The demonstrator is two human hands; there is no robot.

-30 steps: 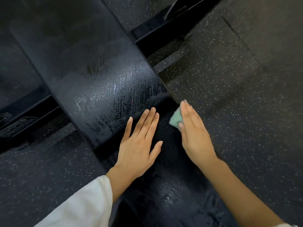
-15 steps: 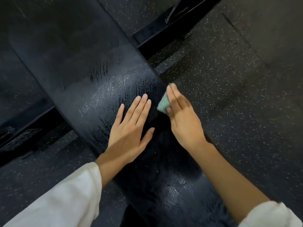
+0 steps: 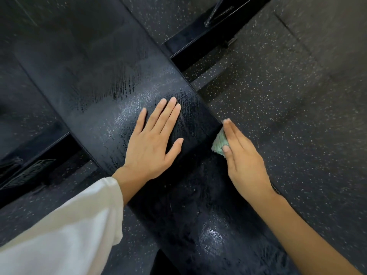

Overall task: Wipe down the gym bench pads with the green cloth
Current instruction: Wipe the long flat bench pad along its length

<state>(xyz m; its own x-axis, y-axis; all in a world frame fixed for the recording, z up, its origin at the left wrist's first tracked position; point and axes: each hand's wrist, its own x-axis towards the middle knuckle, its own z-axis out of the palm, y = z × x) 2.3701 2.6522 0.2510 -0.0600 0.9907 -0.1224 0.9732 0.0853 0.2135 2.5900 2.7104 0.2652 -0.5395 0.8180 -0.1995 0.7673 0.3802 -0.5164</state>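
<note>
Beneath the left hand [image 3: 151, 147], fingers straight and slightly apart, lies the streaked black surface [image 3: 111, 100]; the right hand [image 3: 244, 161], fingers together, pinches the green cloth [image 3: 219, 143] under its thumb against the surface's right edge.

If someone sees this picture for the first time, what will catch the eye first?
The two bare hands at the centre: the left hand lies flat on the black bench pad, whose surface shows shiny streaks. Beside it, the right hand holds the green cloth, the only colour here, against the pad's right edge. A white sleeve fills the lower left corner.
</note>
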